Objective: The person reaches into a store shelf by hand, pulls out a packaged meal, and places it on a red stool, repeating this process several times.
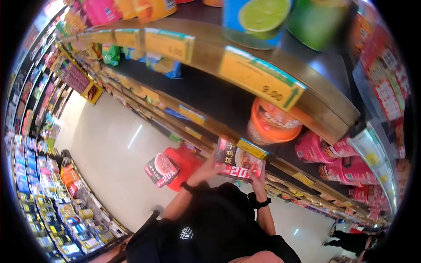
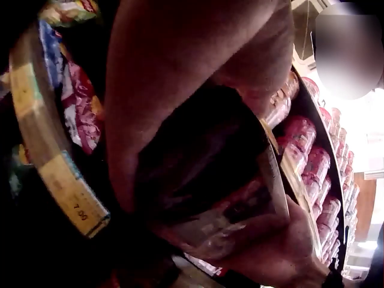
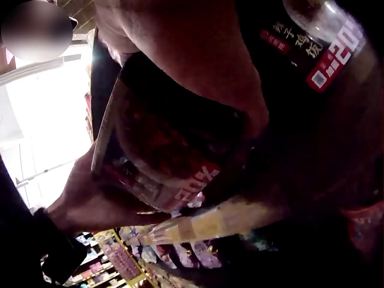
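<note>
The grip is closed at both sides, left hand point(image 1: 211, 168) and right hand point(image 1: 258, 176) holding a black, red-and-white rectangular food box point(image 1: 232, 158) just beside the brown-edged shelf point(image 1: 214, 128). Probably light, stiff yet crushable, it suits gentle hold along its side edges.

A printed box point(image 2: 255, 197) is being gripped by the left hand point(image 2: 180, 66) and, at lower right, by the right hand point(image 2: 291, 246) (it is being partly obscured by shadow). A yellow price label point(image 2: 75, 198), marked 7.00, is being carried on a shelf edge point(image 2: 45, 143), near a pink packet point(image 2: 81, 111). Pink containers point(image 2: 311, 159) are being supported in rows.
</note>
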The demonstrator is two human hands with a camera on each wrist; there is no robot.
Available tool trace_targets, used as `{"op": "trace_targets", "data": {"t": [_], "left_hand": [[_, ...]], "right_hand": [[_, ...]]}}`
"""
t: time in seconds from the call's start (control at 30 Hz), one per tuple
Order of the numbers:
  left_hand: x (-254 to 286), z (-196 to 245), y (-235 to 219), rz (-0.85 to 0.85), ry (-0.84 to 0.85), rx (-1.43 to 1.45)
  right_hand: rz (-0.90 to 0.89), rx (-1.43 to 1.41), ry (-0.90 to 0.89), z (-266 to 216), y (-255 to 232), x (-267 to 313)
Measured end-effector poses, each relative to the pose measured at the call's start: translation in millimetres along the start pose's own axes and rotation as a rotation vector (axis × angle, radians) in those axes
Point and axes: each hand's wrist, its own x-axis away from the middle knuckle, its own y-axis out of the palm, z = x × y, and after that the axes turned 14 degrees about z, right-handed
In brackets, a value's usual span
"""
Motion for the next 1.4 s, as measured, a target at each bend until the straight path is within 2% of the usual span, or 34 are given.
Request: {"op": "trace_targets", "data": {"t": [0.03,0.13,0.17,0.27,0.3,0.4,0.43,0.53,0.57,0.67,0.7,0.77,0.8,0.83,0.9,0.93,1.0,1.07,1.1,1.2,1.23,1.33,1.37,1.4], "left_hand": [[4.6,-1.0,-6.4,0.018,0.042,-0.027],[28.9,19.0,-26.5,-0.031,-0.073,0.085],[35.5,19.2,-31.4,-0.020,-0.011,0.101],[60.1,24.9,-56.0,0.008,-0.061,0.075],[67.8,21.8,-61.3,0.046,-0.025,0.065],[90.8,19.0,-76.8,0.134,-0.018,0.032],[96.1,11.9,-81.4,0.163,-0.010,0.036],[119.6,-11.3,-96.3,0.290,-0.094,-0.088],[132.3,-13.6,-109.6,0.255,-0.254,-0.085],[151.0,-22.7,-125.2,0.403,-0.236,0.018],[158.1,-25.7,-130.0,0.449,-0.276,0.080],[172.0,-36.9,-142.4,0.539,-0.349,0.203],[179.6,-44.3,-147.0,0.587,-0.321,0.192],[187.6,-54.7,-150.8,0.633,-0.293,0.178],[202.1,-80.9,-158.7,0.739,-0.229,0.093],[208.0,-82.1,-162.4,0.773,-0.239,0.117],[217.5,-84.8,-170.9,0.832,-0.258,0.167],[220.0,-89.7,-179.4,0.904,-0.204,0.167],[221.1,-95.0,-187.0,0.926,-0.205,0.167],[221.9,-121.8,-206.8,0.997,-0.222,0.142],[219.3,-132.3,-215.2,1.017,-0.223,0.130],[214.5,-158.4,-230.8,1.046,-0.237,0.038],[213.7,-154.2,-231.6,1.057,-0.232,0.062],[212.3,-147.1,-231.2,1.068,-0.227,0.086]], "right_hand": [[-0.041,0.071,-0.042,0.2,4.6,3.0],[-0.118,0.201,-0.116,-2.7,22.1,11.1],[-0.200,0.286,-0.120,3.7,20.8,6.4],[-0.289,0.334,-0.084,0.0,45.8,12.0],[-0.314,0.383,-0.135,5.9,49.6,11.3],[-0.371,0.420,-0.116,9.8,71.5,17.4],[-0.366,0.358,-0.087,-2.6,89.6,25.7],[-0.339,0.378,-0.090,46.6,88.8,26.3],[-0.383,0.583,-0.184,55.5,100.9,28.7],[-0.475,0.564,-0.086,53.1,136.3,36.8],[-0.517,0.557,-0.023,72.4,138.4,33.7],[-0.624,0.552,-0.053,100.7,153.0,30.3],[-0.678,0.548,-0.068,108.4,163.0,30.3],[-0.731,0.477,0.033,99.8,180.9,37.7],[-0.856,0.511,-0.011,139.3,189.8,31.1],[-0.914,0.525,-0.036,143.5,202.3,33.1],[-0.944,0.493,0.035,158.5,215.9,37.1],[-0.964,0.458,0.070,195.3,223.3,35.9],[-0.963,0.459,0.101,191.4,234.6,41.3],[-0.952,0.468,-0.039,240.6,247.8,35.7],[-0.991,0.448,0.052,234.1,256.7,35.6],[-0.956,0.643,0.165,232.3,275.6,35.5],[-0.965,0.500,0.083,272.0,267.9,26.9],[-0.962,0.493,0.069,279.3,266.0,23.5]]}}
